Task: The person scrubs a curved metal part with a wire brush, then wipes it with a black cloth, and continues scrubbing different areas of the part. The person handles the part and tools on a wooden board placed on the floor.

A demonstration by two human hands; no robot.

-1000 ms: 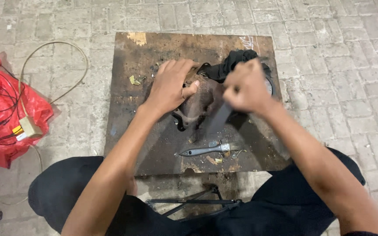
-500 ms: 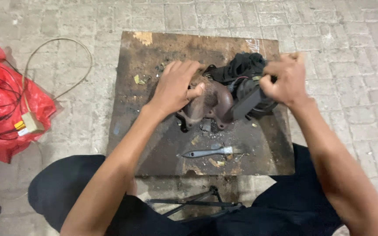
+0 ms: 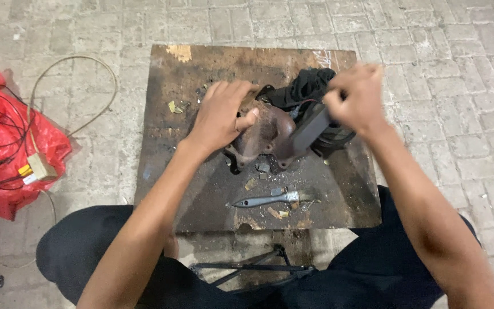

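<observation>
A rusty cast-metal part (image 3: 267, 134) with flanged, bolt-holed ends is seen at the centre of the frame, resting on a stained wooden board (image 3: 201, 194) laid over brick paving (image 3: 441, 34). The part is pinned down from above by the left hand (image 3: 221, 117), its fingers spread over the casting and the thumb pressed against its upper curve. A dark flat bar-shaped tool (image 3: 310, 129) is gripped in the closed right hand (image 3: 358, 97) just right of centre. The tool's long axis runs diagonally, from the fist at upper right down to its lower end at lower left, where it meets the part's right flange; what kind of tool it is cannot be made out through the motion blur.

The step in hand is judged to be striking or scraping at the flange while the part is steadied. A firm hold and a well-aimed stroke clear of the left thumb would be called for next.

A black cloth (image 3: 307, 88) is bunched behind the part. A small brush (image 3: 270, 199) lies below it among loose debris. A red plastic bag (image 3: 7, 143) with tangled cables is seen at the left edge.
</observation>
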